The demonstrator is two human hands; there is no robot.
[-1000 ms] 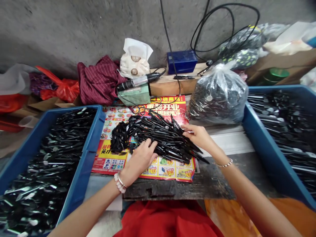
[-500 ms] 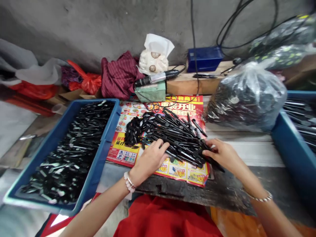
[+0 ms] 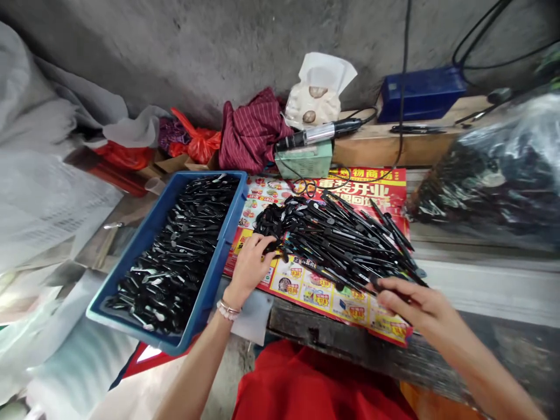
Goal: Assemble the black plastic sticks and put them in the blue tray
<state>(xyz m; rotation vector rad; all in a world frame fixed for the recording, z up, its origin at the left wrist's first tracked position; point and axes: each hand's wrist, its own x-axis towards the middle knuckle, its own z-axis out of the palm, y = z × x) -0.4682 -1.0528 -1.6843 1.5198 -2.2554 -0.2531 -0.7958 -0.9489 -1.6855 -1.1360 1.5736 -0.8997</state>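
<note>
A heap of long, slim black pen-like sticks (image 3: 345, 239), some with small round discs, lies on a colourful printed flyer (image 3: 301, 286). At the heap's left end is a clump of small flat black pieces (image 3: 269, 220). My left hand (image 3: 251, 262) is at this clump, its fingers closed on a small black piece, mostly hidden by the fingertips. My right hand (image 3: 409, 300) pinches one black stick (image 3: 375, 284) between thumb and fingers at the heap's near right end. Part of that stick is hidden under the hand.
A blue tray (image 3: 236, 224) full of similar black parts stands at the left. Behind the flyer, a corded hand tool (image 3: 312, 135) rests on a green box (image 3: 304, 160). Tissues (image 3: 312, 105), maroon cloth (image 3: 249, 131) and a blue box (image 3: 420, 96) line the wall. A filled clear bag (image 3: 494, 181) sits right.
The view has swung left. My left hand has moved left along the heap to the clump of small pieces. My right hand stays at the right end with a stick, now nearer the front.
</note>
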